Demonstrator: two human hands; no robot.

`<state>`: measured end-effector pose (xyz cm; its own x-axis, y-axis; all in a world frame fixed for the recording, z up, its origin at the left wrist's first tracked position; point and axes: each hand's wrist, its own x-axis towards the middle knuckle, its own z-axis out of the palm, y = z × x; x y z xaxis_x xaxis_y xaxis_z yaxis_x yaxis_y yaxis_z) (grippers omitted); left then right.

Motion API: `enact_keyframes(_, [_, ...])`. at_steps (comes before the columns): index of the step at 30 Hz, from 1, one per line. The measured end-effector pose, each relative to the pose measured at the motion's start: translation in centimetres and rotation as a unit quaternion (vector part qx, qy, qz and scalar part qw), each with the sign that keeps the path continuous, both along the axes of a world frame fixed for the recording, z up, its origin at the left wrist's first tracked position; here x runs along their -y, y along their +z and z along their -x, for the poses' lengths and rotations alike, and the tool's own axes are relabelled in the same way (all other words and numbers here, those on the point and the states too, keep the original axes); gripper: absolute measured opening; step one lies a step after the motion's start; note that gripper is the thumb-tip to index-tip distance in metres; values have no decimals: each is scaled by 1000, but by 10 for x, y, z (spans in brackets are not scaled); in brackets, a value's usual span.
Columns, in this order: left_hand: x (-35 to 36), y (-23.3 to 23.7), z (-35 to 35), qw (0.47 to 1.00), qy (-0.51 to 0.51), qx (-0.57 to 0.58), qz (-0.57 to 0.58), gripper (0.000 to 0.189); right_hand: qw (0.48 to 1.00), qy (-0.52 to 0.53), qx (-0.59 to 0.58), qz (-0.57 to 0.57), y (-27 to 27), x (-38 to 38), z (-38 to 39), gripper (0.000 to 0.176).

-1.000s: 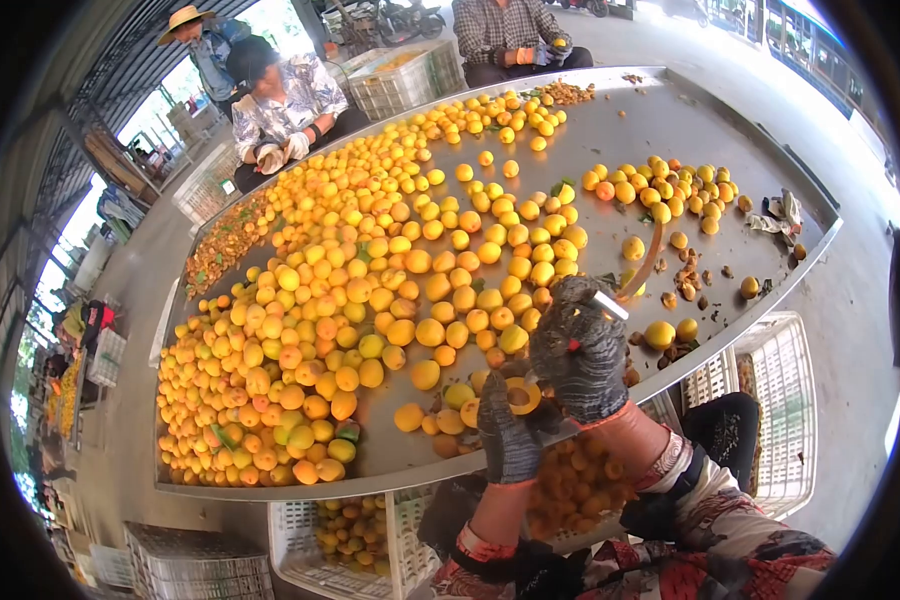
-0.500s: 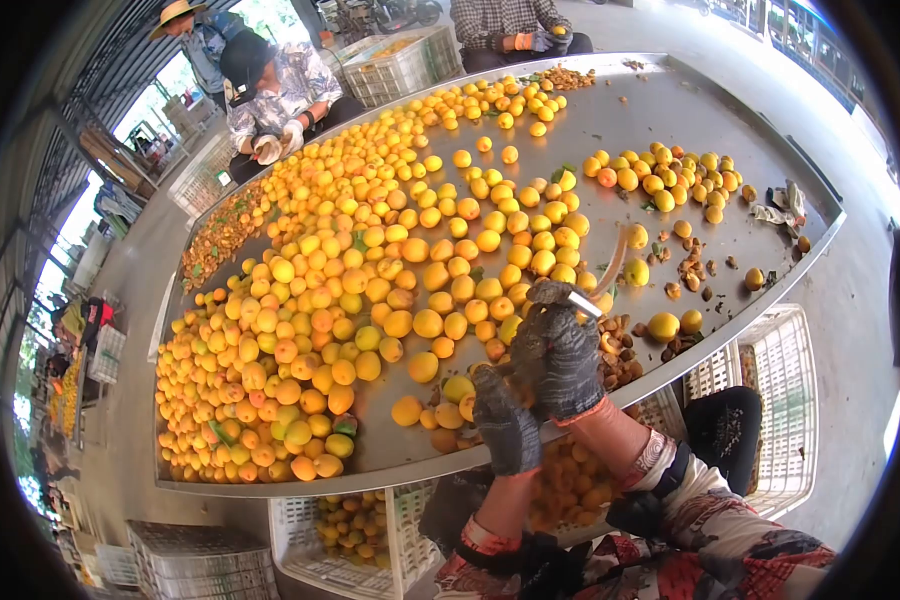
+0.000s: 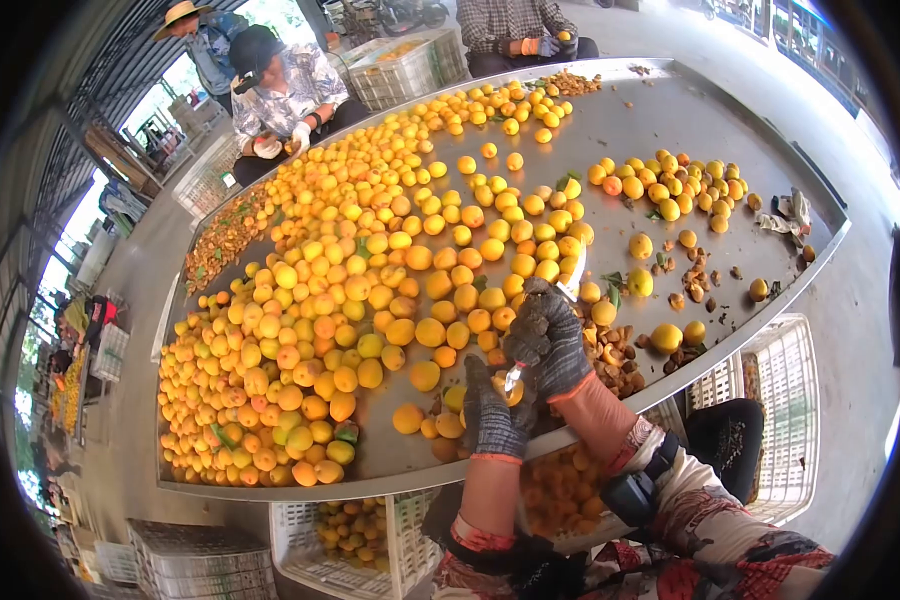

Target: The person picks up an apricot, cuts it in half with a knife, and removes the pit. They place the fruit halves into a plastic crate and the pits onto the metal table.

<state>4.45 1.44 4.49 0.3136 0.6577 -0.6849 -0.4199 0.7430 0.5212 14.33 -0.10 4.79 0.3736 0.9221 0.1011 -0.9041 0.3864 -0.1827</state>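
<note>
My right hand (image 3: 550, 340), in a dark grey glove, is closed around a slim curved knife (image 3: 576, 268). Its bright curved end rises above the fist, and a shiny metal end shows below it, against the fruit. In my left hand (image 3: 494, 418), gloved in grey too, sits a yellow-orange apricot (image 3: 510, 388), partly hidden by the fingers. Both hands are close together over the near edge of a metal table (image 3: 610, 110). Whole apricots (image 3: 425, 376) lie just left of the hands. Beside my right hand is a pile of brownish pits and scraps (image 3: 618, 368).
A large heap of apricots (image 3: 290, 340) covers the table's left side, with a smaller group (image 3: 670, 185) at right. Plastic crates (image 3: 785, 420) stand below the near edge. Across the table sit two people (image 3: 288, 90), (image 3: 510, 30), and another person (image 3: 210, 50) is behind them.
My right hand has turned, swinging the knife more upright, its lower metal end now at the apricot. The apricot shows more clearly in my left hand. The view has shifted slightly.
</note>
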Motion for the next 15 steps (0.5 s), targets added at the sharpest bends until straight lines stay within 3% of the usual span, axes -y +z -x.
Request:
enact_keyframes(3, [4, 4, -6, 997, -5, -30, -72, 50, 996, -57, 23, 58, 0, -9, 4, 17])
enact_keyframes(8, [1, 4, -10, 994, 29, -103, -25, 52, 961, -144, 173, 158, 36, 4, -5, 20])
enact_keyframes(10, [0, -11, -2, 982, -50, -79, -163, 50, 843, -144, 468, 224, 54, 21, -16, 23])
enact_keyframes(11, [-2, -23, -1, 982, -49, -77, -166, 50, 759, -134, 591, 239, 16, 14, -31, 29])
enact_keyframes(12, [-6, -40, -3, 964, -24, -124, -235, 55, 758, -136, 593, 236, 14, 19, -28, 29])
enact_keyframes(13, [-13, -64, -4, 937, 1, -171, -303, 59, 647, -97, 732, 189, 17, 27, -24, 38])
enact_keyframes(14, [-31, -110, -5, 949, 21, -158, -271, 63, 514, -54, 845, 138, 29, 41, -15, 46])
enact_keyframes(15, [-32, -110, -6, 949, 20, -157, -273, 63, 514, -56, 845, 137, 30, 41, -15, 46])
